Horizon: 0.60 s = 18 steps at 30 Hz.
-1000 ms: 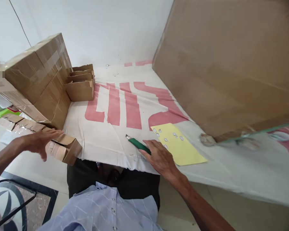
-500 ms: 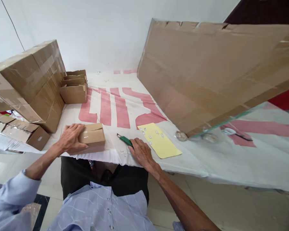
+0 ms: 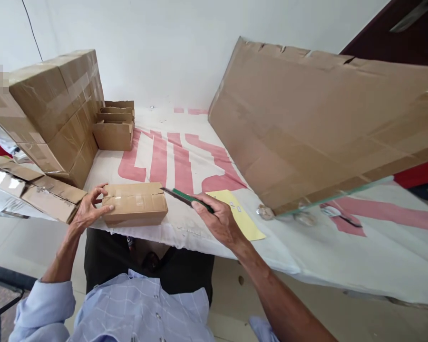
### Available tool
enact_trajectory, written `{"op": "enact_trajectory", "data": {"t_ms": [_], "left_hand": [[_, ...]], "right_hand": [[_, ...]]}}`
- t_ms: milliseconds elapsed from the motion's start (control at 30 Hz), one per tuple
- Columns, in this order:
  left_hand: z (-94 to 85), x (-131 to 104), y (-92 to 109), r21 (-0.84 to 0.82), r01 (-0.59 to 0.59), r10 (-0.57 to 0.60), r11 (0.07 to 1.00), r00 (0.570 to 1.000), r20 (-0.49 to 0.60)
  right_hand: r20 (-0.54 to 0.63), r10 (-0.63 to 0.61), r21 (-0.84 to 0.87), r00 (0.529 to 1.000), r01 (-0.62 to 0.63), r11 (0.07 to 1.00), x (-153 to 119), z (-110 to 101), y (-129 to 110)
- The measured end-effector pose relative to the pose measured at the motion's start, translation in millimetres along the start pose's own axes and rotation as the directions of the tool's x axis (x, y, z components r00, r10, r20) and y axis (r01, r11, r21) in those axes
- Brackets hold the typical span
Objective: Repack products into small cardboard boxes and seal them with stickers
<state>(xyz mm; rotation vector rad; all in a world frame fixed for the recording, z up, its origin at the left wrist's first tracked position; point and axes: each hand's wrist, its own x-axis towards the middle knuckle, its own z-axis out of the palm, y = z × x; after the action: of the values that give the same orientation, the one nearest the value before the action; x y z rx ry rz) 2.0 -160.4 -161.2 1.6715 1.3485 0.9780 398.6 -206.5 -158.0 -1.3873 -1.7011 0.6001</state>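
A small cardboard box (image 3: 134,203) lies near the front edge of the table, its top seam taped. My left hand (image 3: 89,209) grips its left end, with the thumb on the near side and the fingers at the back corner. In my right hand (image 3: 219,218) is a green utility knife (image 3: 185,196), fingers wrapped round its handle. The blade points left, its tip close to the box's right top edge; whether it touches I cannot tell. Partly behind my right hand lies a yellow sheet (image 3: 248,223) with small white labels on it.
Large taped cartons (image 3: 57,111) are stacked at the left. Several open small boxes (image 3: 113,135) stand beside them, and closed long boxes (image 3: 53,194) lie at the left front. A big cardboard-covered panel (image 3: 317,128) leans at the right. A tape roll (image 3: 266,212) sits by its lower corner.
My right hand has lifted the knife off the table and brought its blade toward the box. My left hand has shifted left from the box's top to its left end.
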Motion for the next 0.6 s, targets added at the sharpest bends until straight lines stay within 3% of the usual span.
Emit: {"op": "enact_trajectory", "data": {"t_ms": [133,233,300,400,500,600], "left_hand": [[35.7,-1.2,3.4,0.042,-0.064,0.064,0.997,0.998,-0.008],[52.2,0.5,2.9,-0.035,-0.054,0.053,0.998,0.998,-0.039],[55.8,1.5,0.2,-0.060,-0.047,0.044,0.997,0.998,-0.048],[56.2,1.0,-4.8,-0.056,-0.057,0.054,0.997,0.997,-0.058],[57.5,-0.1,-8.0,-0.085,-0.062,0.055,0.994,0.994,-0.091],[59.5,0.1,-7.6,-0.087,-0.052,0.042,0.995,0.994,-0.104]], "right_hand": [[0.187,-0.088,-0.015,0.979,0.092,0.996,34.7,1.9,-37.8],[0.170,-0.131,-0.118,0.977,0.152,0.981,55.1,-2.3,-39.3],[0.054,-0.138,-0.217,0.989,0.147,0.965,59.9,-4.5,-22.0],[-0.096,-0.082,-0.323,0.992,0.047,0.945,49.6,3.0,25.5],[-0.092,0.070,-0.304,0.993,-0.095,0.948,26.7,23.2,73.8],[-0.073,0.199,-0.195,0.977,-0.209,0.958,10.2,38.1,96.6]]}}
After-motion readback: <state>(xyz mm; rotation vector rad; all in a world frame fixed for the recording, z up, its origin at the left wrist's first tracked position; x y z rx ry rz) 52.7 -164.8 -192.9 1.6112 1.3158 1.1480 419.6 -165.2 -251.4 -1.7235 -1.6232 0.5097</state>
